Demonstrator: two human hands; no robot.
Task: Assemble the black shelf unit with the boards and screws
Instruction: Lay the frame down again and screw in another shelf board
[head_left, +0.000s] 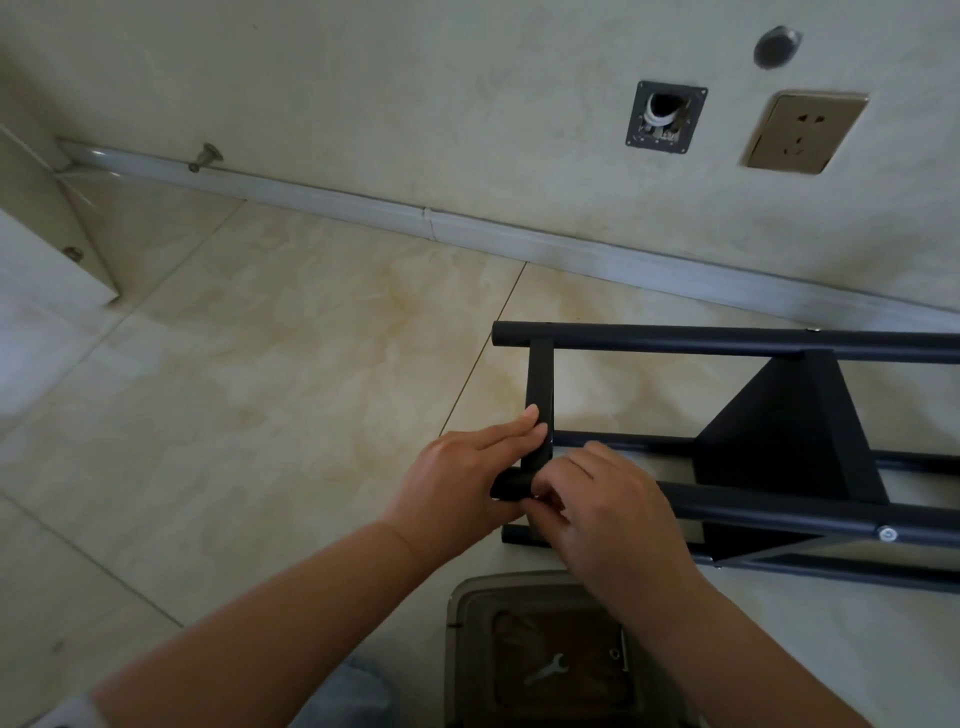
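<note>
The shelf unit (753, 441) lies sideways on the floor (260, 364). Left hand (457, 483) grips the end crossbar (539, 400); right hand (608, 509) pinches at the joint (contents hidden). A misaligned or dropped screw could cross-thread or roll away.

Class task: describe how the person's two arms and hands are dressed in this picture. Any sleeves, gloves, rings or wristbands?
Both forearms are bare, with no sleeves showing. The left hand and right hand wear no gloves, and no rings show. Something white sits at the left arm's lower edge; what it is cannot be told.
</note>
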